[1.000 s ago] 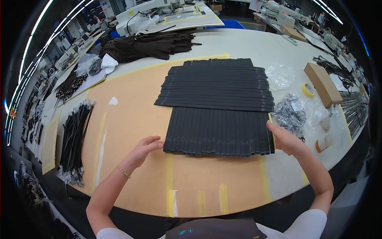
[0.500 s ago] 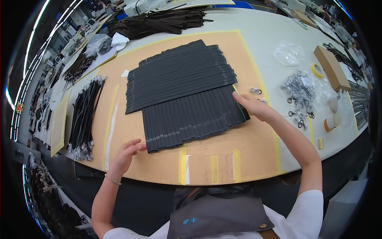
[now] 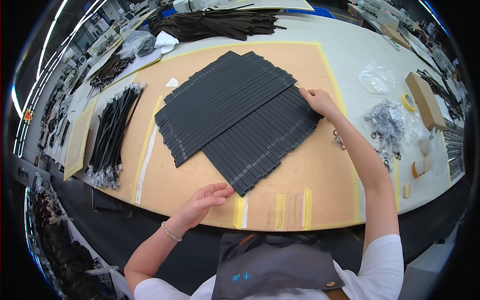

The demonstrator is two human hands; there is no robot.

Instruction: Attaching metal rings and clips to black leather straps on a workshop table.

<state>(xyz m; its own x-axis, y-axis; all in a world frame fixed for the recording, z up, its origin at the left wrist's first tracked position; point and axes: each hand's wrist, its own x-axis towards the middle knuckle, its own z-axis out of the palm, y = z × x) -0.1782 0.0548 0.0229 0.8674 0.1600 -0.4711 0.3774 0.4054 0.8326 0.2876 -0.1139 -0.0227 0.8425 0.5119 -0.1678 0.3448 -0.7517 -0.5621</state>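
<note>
Layers of flat black straps (image 3: pixel 225 100) lie side by side in the middle of the board, now turned at a slant. One crosswise layer rests over a lower layer (image 3: pixel 265 142), whose strap ends run toward the front right. My right hand (image 3: pixel 321 103) grips the right edge of the lower layer, its thumb at the upper corner and some fingers hidden. At the front corner, my left hand (image 3: pixel 202 202) has its fingers stretched out, the tips touching or nearly touching the strap ends.
A tan board (image 3: pixel 190 185) edged with yellow tape covers the table. Bundled black straps (image 3: pixel 114 132) lie left, dark straps (image 3: pixel 215 25) at the back. To the right are bagged metal hooks (image 3: pixel 387 120), a yellow tape roll (image 3: pixel 408 102) and a cardboard box (image 3: pixel 425 100).
The layered black straps have turned counterclockwise on the board. My left hand has moved right with the front corner, and my right hand has shifted slightly away from me.
</note>
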